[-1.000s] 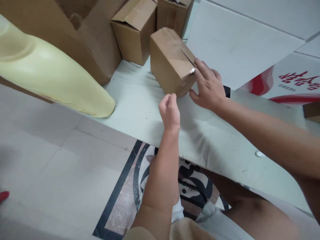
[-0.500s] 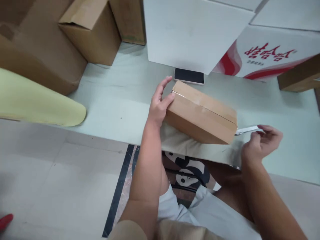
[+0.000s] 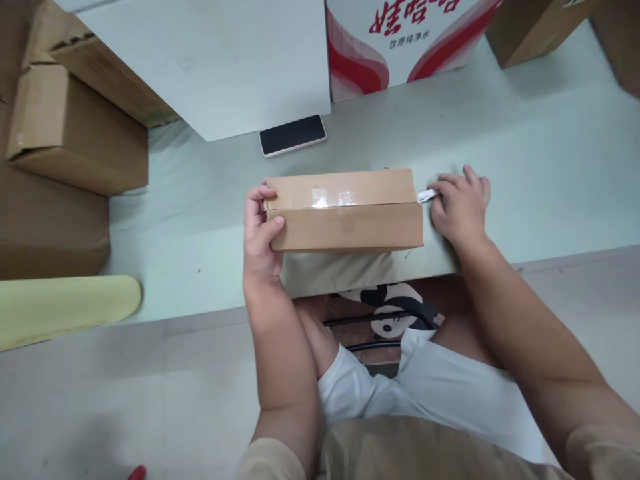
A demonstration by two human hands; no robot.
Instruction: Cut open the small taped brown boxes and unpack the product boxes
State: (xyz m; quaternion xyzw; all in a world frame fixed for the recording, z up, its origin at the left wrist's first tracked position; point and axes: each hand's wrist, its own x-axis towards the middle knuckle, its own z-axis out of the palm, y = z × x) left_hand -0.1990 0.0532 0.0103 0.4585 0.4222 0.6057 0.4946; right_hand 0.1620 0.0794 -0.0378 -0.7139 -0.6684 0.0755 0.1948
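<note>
A small brown cardboard box [image 3: 345, 227] stands at the table's front edge, with shiny clear tape over the lengthwise seam on its upper side. My left hand [image 3: 263, 227] grips its left end, thumb on the near face and fingers around the far side. At the other end, my right hand [image 3: 463, 203] pinches a slim white tool [image 3: 427, 195] that resembles a utility knife. Its tip meets the right end of the box close to the seam; the rest is mostly covered by my fingers.
Behind the box lies a phone [image 3: 293, 136] with a dark screen, before a large white carton [image 3: 215, 67]. A red-and-white printed carton [image 3: 400, 57] is beside that. Brown cartons [image 3: 100, 127] and a yellow-green roll [image 3: 70, 303] occupy the left; another brown carton [image 3: 535, 33] stands at the back right.
The box has turned from slanted to nearly level across my view. My right hand has come closer to its right end, knuckles now up. The view has swung to the right.
</note>
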